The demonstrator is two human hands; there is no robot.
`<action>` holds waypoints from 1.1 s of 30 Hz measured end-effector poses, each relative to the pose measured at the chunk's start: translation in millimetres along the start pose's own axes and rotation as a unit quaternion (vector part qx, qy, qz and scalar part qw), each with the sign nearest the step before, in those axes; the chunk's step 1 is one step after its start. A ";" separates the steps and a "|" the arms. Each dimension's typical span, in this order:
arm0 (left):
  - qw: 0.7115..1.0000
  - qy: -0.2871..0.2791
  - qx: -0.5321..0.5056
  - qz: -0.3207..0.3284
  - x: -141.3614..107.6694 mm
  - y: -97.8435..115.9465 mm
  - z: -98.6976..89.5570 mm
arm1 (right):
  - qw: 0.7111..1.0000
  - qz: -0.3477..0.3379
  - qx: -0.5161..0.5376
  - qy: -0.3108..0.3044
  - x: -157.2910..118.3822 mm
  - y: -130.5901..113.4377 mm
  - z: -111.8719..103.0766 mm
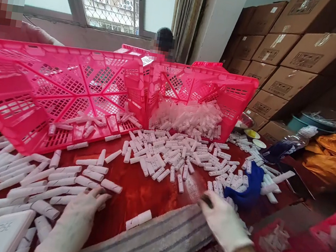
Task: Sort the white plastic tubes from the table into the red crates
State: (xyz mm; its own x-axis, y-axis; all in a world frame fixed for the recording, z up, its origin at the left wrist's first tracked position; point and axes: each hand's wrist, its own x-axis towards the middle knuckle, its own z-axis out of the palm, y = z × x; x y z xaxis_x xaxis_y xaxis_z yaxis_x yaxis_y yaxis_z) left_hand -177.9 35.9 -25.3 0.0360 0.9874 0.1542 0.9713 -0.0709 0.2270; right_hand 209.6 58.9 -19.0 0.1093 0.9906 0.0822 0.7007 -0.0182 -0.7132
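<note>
My left hand (74, 221), in a white glove, hovers at the right end of a spread of white tubes (62, 179). Its fingers are apart and loosely bent, with nothing visible in them. My right hand (224, 223), also gloved, is over the far edge of a grey striped cloth (151, 237), close to the near side of a big heap of short white tubes (164, 150). Thumb and fingers there are bent but apart, and no held thing shows. Between my hands a single white tube with a dark mark (139, 219) lies on the red table (107, 214).
A tipped pink crate (82, 88) and another pink crate (235, 98) holding tubes stand across the table. A white device (5, 232) is at lower left. To the right are a blue cloth (249, 184), a bottle (292, 140) and stacked cartons (278, 66). Two people are beyond the crates.
</note>
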 end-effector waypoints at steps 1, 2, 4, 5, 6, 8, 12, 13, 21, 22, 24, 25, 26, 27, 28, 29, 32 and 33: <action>1.000 -0.013 -0.009 0.019 1.7 6.2 0.5 | 0.999 -0.007 -0.038 -0.017 12.4 -15.1 11.8; 0.999 -0.022 -0.033 0.036 2.8 13.9 1.0 | 0.997 -0.005 -0.074 -0.027 23.9 -28.8 23.5; 0.993 -0.017 -0.113 0.032 3.7 30.5 1.4 | 0.993 0.000 -0.111 -0.031 40.9 -48.7 43.9; 0.986 0.004 -0.168 -0.002 3.5 38.7 0.9 | 0.992 0.001 -0.119 -0.030 45.3 -54.7 51.7; 0.971 0.032 -0.234 -0.048 3.1 46.8 -0.2 | 0.992 -0.004 -0.120 -0.028 46.6 -58.6 57.5; 0.903 0.078 -0.397 -0.142 1.7 63.2 -4.2 | 0.992 -0.025 -0.121 -0.026 40.4 -62.1 64.4; 0.648 0.004 -0.726 -0.232 -0.6 97.3 -10.2 | 0.989 -0.059 0.114 -0.067 8.5 -63.6 69.3; 0.592 -0.020 -0.766 -0.249 -1.0 105.1 -9.1 | 0.972 -0.057 0.212 -0.085 1.0 -63.8 70.4; 0.659 -0.116 -0.713 -0.210 -17.2 141.2 9.7 | 0.913 -0.036 0.393 -0.105 -4.1 -72.3 56.8; 0.683 -0.128 -0.688 -0.210 -19.5 142.2 8.5 | 0.917 -0.037 0.386 -0.089 -3.5 -74.9 51.5; 0.697 -0.136 -0.674 -0.205 -22.0 142.1 4.2 | 0.929 -0.049 0.362 -0.055 -4.9 -80.2 41.3; 0.688 -0.143 -0.682 -0.201 -22.5 141.4 1.5 | 0.933 -0.065 0.350 -0.048 -6.5 -82.5 36.8; 0.668 -0.160 -0.700 -0.196 -22.6 140.6 -1.2 | 0.937 -0.086 0.335 -0.055 -8.5 -84.6 32.7; 0.639 -0.185 -0.721 -0.193 -22.6 140.1 -4.0 | 0.938 -0.111 0.319 -0.075 -10.6 -86.3 28.9; 0.603 -0.221 -0.742 -0.194 -22.7 140.2 -6.5 | 0.937 -0.134 0.305 -0.104 -12.6 -88.1 25.4; 0.564 -0.262 -0.758 -0.197 -22.9 141.0 -8.9 | 0.935 -0.152 0.289 -0.141 -14.5 -90.0 22.2; 0.517 -0.322 -0.768 -0.198 -24.7 148.6 -13.9 | 0.933 -0.172 0.219 -0.230 -19.3 -97.3 16.1; 0.533 -0.313 -0.761 -0.199 -25.5 151.8 -14.6 | 0.933 -0.176 0.201 -0.241 -20.6 -99.7 16.0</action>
State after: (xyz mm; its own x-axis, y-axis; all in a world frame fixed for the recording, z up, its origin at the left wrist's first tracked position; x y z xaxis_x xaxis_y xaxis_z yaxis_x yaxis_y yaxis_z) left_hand -34.8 -2.1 19.3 0.4321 0.7876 -0.4393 -0.3665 0.5984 0.7124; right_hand 126.2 42.4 39.3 -0.4758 0.8731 0.1062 0.3021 0.2756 -0.9126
